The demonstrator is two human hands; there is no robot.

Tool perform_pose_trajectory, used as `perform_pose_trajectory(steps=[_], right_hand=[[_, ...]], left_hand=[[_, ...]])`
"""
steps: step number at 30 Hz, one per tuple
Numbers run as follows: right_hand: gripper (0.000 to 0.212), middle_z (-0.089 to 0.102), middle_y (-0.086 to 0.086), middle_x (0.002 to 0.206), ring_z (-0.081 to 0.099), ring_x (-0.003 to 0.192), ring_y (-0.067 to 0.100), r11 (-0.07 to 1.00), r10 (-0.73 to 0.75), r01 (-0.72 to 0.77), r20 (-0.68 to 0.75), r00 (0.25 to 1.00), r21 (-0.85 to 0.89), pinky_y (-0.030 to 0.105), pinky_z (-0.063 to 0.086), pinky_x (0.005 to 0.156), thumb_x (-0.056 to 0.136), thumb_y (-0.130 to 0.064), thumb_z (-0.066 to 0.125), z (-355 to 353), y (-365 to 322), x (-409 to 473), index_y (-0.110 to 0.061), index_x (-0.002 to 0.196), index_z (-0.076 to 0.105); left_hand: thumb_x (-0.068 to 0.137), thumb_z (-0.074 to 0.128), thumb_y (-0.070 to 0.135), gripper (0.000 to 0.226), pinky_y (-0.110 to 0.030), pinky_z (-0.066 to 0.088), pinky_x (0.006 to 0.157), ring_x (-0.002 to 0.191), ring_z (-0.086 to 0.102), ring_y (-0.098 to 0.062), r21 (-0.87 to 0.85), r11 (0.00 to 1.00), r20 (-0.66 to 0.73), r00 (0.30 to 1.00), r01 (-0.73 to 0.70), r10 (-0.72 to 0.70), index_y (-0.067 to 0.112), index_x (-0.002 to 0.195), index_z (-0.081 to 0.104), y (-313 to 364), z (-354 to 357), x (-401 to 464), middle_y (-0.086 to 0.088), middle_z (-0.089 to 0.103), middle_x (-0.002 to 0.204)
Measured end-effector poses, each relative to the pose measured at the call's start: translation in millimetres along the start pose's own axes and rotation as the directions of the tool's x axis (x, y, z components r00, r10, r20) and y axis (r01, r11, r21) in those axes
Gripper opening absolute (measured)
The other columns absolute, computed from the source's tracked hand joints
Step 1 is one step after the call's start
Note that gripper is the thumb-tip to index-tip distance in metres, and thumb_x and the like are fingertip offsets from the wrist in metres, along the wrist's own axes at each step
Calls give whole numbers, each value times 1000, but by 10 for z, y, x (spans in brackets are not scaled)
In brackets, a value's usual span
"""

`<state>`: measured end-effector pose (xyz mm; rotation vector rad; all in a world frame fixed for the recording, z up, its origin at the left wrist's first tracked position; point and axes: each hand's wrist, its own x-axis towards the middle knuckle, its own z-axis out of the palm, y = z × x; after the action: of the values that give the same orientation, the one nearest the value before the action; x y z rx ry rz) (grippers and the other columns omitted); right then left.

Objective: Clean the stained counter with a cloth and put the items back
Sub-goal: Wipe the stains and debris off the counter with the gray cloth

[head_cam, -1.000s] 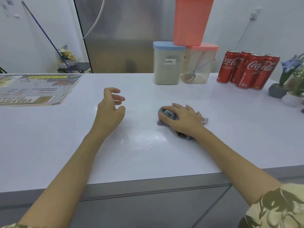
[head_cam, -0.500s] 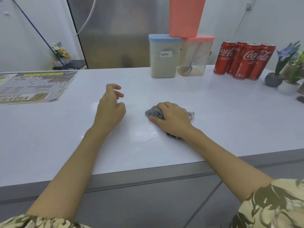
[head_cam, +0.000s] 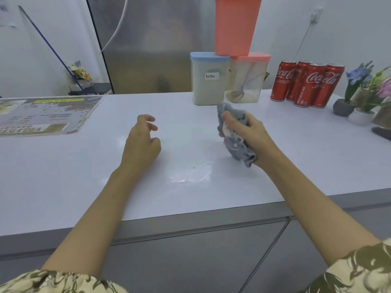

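Observation:
My right hand (head_cam: 248, 132) grips a crumpled grey cloth (head_cam: 238, 148) and holds it lifted just above the white counter (head_cam: 63, 176). A wet, shiny smear (head_cam: 191, 173) lies on the counter in front of me, below and left of the cloth. My left hand (head_cam: 142, 142) hovers over the counter to the left of the smear, fingers loosely curled and apart, holding nothing.
At the back stand a blue-lidded container labelled latte (head_cam: 208, 78), a pink-lidded container with a spoon inside (head_cam: 246, 78) and a pink tub (head_cam: 236, 24) stacked on top. Several red cola cans (head_cam: 306, 83) and small flower pots (head_cam: 359, 98) stand right. A menu sheet (head_cam: 42, 115) lies at the left.
My right hand has stopped pressing the cloth on the counter and has lifted it up and a little to the right. The left hand has stayed about where it was.

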<state>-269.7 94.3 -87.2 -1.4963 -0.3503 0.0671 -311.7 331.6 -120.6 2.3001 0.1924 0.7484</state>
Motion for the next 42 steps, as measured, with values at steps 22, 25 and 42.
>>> perform_pose_trajectory(steps=[22, 25, 42], right_hand=[[27, 54, -9, 124, 49, 106, 26, 448, -214, 374, 309, 927, -812, 32, 41, 86, 92, -42, 49, 1047, 421, -415, -32, 111, 66], [21, 56, -11, 118, 50, 104, 24, 434, -248, 391, 309, 918, -812, 32, 42, 83, 88, -35, 53, 868, 413, -503, -37, 104, 67], [28, 59, -8, 124, 49, 120, 29, 263, -289, 334, 256, 922, -905, 51, 22, 103, 82, -49, 51, 314, 393, -584, -35, 99, 69]], left_hand=[[78, 46, -5, 45, -38, 45, 84, 104, 51, -22, 13, 998, 2, 998, -61, 61, 8, 121, 43, -9, 51, 37, -6, 58, 110], [79, 47, -5, 45, -38, 45, 82, 104, 51, -23, 16, 998, -7, 998, -58, 58, 8, 122, 44, -38, 18, 29, -6, 58, 111], [79, 47, -4, 42, -32, 37, 73, 107, 48, -26, 177, 981, -19, 997, -73, 77, 9, 119, 48, -48, 5, 65, -6, 58, 113]])
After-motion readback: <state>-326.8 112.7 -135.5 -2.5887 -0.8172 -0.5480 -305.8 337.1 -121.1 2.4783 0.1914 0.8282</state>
